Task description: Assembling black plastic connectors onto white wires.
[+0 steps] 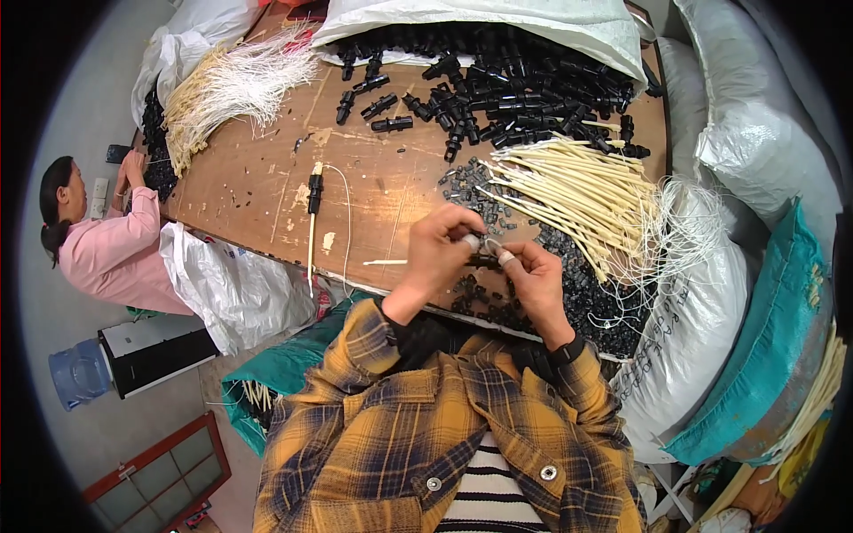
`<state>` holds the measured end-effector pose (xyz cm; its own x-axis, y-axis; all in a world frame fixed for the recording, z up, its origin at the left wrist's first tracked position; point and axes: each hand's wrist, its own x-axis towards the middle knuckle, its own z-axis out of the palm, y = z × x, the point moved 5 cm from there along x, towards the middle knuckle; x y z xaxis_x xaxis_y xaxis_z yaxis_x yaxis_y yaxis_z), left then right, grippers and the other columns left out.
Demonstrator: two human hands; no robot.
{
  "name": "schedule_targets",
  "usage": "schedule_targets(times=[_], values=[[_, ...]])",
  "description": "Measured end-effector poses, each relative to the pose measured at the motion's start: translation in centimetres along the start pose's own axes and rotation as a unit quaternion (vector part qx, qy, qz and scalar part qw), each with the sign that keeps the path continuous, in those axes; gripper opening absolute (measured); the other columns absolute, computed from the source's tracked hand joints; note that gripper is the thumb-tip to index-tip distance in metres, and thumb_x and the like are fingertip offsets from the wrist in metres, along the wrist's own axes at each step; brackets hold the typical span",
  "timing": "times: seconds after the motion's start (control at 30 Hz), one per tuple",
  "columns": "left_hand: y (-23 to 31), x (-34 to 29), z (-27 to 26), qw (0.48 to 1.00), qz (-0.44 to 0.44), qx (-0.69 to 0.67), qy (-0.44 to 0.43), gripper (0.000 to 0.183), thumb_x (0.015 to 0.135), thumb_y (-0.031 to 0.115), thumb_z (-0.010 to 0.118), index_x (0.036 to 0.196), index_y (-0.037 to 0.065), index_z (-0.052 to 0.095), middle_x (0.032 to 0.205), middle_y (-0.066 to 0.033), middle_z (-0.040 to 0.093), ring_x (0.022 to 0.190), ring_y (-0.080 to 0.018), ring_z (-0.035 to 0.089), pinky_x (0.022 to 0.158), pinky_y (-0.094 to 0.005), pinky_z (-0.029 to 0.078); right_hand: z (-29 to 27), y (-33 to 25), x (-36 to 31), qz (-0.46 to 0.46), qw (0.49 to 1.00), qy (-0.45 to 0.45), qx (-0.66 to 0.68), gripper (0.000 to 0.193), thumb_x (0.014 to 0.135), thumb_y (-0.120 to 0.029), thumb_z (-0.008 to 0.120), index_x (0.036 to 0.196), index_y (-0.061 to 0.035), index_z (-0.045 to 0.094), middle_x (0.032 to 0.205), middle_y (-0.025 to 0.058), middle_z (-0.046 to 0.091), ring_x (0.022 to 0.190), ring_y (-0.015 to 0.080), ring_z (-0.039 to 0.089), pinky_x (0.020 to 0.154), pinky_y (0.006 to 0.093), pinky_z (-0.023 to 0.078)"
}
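Both my hands meet over the front edge of the wooden table. My left hand (442, 247) is closed in a pinch on a black plastic fitting, mostly hidden by the fingers. A cream stick (384, 262) pokes out to the left behind that hand. White cord (490, 243) loops between the two hands, and my right hand (536, 277) pinches it beside the fitting. Pale wraps cover some fingertips. To the left lies another black fitting (314, 193) with a cream stick through it and a white cord trailing off.
Small black pieces (569, 266) spread around my hands. Cream sticks with white cords (577, 191) lie at the right. Black fittings (533, 98) spill from a white sack (484, 12) at the back. A co-worker in pink (124, 235) handles something at the far left. Full sacks (702, 346) crowd the right.
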<state>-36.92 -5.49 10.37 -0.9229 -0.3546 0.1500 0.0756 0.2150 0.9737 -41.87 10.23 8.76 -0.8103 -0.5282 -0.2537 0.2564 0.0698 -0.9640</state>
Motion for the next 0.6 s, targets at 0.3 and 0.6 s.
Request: schedule_targets(times=[0.3,0.6], values=[[-0.8,-1.0,1.3,0.949,-0.257,-0.183,-0.019,0.023,0.075,-0.013,0.060,0.091,0.002,0.066,0.081,0.0033,0.062,0.071,-0.0030,0.056,0.062,-0.0186,0.046,0.7,-2.1,-0.9,-0.262,0.917,0.115,-0.278,0.012,0.083,-0.007,0.067,0.095,-0.0056,0.066,0.070,0.0097,0.064,0.053,0.0212,0.061,0.051,0.0287,0.047],[0.0,-0.2,-0.2,0.993,-0.091,0.075,-0.001,0.021,0.071,-0.009,0.066,0.087,0.003,0.068,0.089,-0.0022,0.063,0.078,-0.0045,0.057,0.063,-0.0176,0.044,0.7,-2.5,-1.4,-0.209,0.947,-0.022,-0.244,0.017,0.082,-0.007,0.068,0.100,-0.0038,0.067,0.075,0.0077,0.068,0.058,0.0155,0.064,0.050,0.0266,0.047]])
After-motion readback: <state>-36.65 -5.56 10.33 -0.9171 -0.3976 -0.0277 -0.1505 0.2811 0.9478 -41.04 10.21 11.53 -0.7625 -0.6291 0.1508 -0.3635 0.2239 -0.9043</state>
